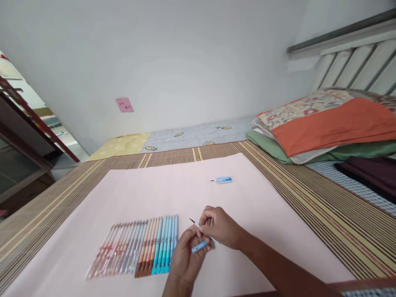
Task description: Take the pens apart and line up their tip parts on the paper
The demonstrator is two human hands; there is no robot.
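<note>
A person's left hand (187, 251) holds a short blue pen piece (199, 247); the right hand (220, 226) pinches a slim dark-tipped white stick (197, 225) just above it. Leftward, a row of pens (133, 246) lies on a pink sheet (154, 189); farther off rest similar blue parts (224, 180).

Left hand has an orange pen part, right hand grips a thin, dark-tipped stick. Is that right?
The colour is wrong: the pen part in the left hand is light blue, as the head view shows. The right hand does grip the thin, dark-tipped stick.
</note>
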